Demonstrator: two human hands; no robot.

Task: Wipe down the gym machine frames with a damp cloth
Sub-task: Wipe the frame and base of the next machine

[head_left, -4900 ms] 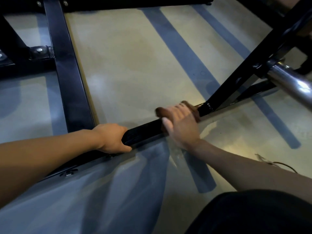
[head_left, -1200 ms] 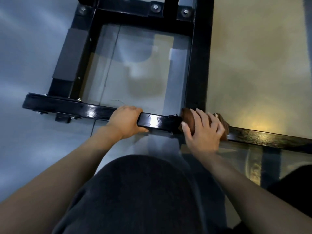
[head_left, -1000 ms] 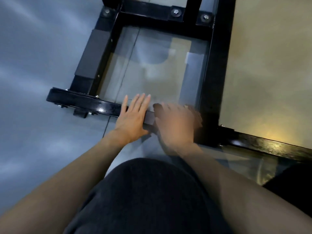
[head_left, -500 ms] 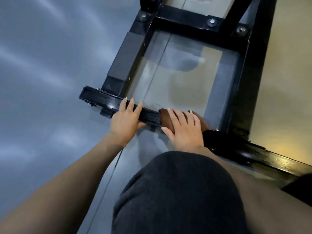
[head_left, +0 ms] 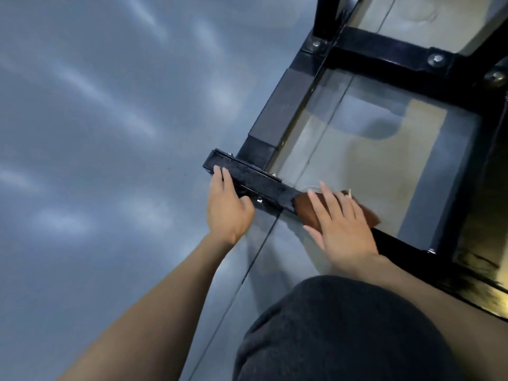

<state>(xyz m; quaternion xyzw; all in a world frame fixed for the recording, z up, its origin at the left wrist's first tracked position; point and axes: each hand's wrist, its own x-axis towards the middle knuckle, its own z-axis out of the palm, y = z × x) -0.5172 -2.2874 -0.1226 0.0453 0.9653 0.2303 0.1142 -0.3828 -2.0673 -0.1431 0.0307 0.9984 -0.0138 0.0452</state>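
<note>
A black metal floor bar (head_left: 258, 182) of the gym machine frame runs from the middle of the view down to the right. A brown cloth (head_left: 306, 210) lies over the bar. My right hand (head_left: 339, 229) presses flat on the cloth with straight, spread fingers. My left hand (head_left: 226, 207) rests on the bar's free left end, fingers extended along its near edge and thumb tucked beside it.
Further black frame members with bolts (head_left: 435, 59) form a rectangle beyond the bar at the upper right. Glossy grey floor (head_left: 96, 160) stretches to the left; a beige floor patch (head_left: 384, 171) shows inside the frame. My dark-clothed knee (head_left: 343, 331) fills the lower right.
My right hand has slid the cloth leftward along the bar toward its free end. My left hand has let go of its grip and shifted to the bar's left tip.
</note>
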